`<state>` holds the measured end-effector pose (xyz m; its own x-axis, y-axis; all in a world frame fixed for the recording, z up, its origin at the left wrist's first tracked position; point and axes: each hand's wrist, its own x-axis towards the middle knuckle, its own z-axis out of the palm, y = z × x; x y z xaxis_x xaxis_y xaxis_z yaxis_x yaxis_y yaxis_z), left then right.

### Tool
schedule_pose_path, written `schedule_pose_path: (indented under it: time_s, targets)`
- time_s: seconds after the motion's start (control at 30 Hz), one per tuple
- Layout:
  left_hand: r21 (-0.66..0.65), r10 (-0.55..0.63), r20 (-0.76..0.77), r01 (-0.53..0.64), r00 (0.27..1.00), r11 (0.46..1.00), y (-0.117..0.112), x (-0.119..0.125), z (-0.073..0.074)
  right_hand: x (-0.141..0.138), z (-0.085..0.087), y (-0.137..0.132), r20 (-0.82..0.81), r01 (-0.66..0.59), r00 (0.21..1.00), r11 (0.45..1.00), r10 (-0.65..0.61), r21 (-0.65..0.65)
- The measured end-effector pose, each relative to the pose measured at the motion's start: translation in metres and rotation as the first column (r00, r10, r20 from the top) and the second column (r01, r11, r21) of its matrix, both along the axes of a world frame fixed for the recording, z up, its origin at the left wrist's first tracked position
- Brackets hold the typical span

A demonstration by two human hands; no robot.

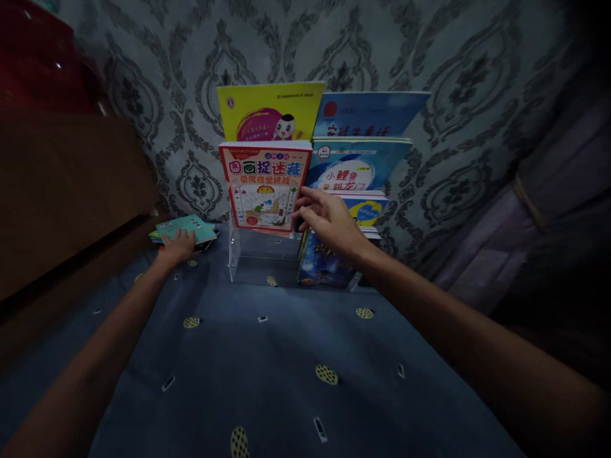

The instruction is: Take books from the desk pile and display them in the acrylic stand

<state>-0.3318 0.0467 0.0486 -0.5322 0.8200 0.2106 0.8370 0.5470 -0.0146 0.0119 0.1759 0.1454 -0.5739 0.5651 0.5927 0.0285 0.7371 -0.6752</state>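
My left hand point(179, 246) lies on a teal booklet point(196, 228), the top one of a small stack at the left, with its fingers spread. My right hand point(329, 219) is at the right edge of a red-bordered picture book point(267, 207), its fingers a little apart and the tips at the cover's edge. That book stands upright in a clear acrylic rack point(233, 254), in front of a yellow book point(267, 102). Right of it stand a dark blue book point(372, 111), a light blue book point(382, 156) and lower books, partly hidden by my right hand.
A blue cloth point(267, 362) with yellow spotted ovals covers the surface. Patterned wallpaper point(372, 51) rises behind the rack. A brown box-like piece point(67, 191) with a red object point(38, 57) on it stands at the left. A pale curtain point(520, 210) hangs at the right.
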Motion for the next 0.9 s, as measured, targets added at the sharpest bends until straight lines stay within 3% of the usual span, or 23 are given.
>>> schedule_pose_path:
  time_s: [0.07,0.17,0.3,0.43,0.7,0.9]
  targets:
    - [-0.054,0.038,-0.011,-0.038,0.999,0.998,-0.007,-0.009,-0.016,0.004,-0.01,-0.009,-0.003,-0.037,0.999,0.999,0.037,0.005]
    - [-0.092,0.047,-0.051,-0.052,0.998,0.994,-0.013,-0.016,-0.026,0.01,-0.029,-0.026,0.011,-0.085,0.996,0.996,0.085,0.033]
    - [-0.127,0.025,-0.108,-0.039,0.994,0.991,-0.019,-0.016,-0.025,0.016,-0.058,-0.049,0.087,-0.133,0.988,0.991,0.131,0.021]
    - [-0.166,-0.002,-0.157,-0.025,0.988,0.986,-0.031,-0.001,-0.021,0.014,-0.092,-0.068,0.173,-0.172,0.969,0.985,0.175,-0.032]
    - [-0.258,-0.099,-0.2,0.045,0.975,0.965,-0.091,0.064,-0.026,0.009,-0.156,-0.102,0.272,-0.223,0.932,0.97,0.24,-0.095]
    - [-0.329,-0.172,-0.147,0.116,0.974,0.937,-0.153,0.148,-0.048,0.011,-0.188,-0.115,0.267,-0.23,0.935,0.972,0.235,-0.049]
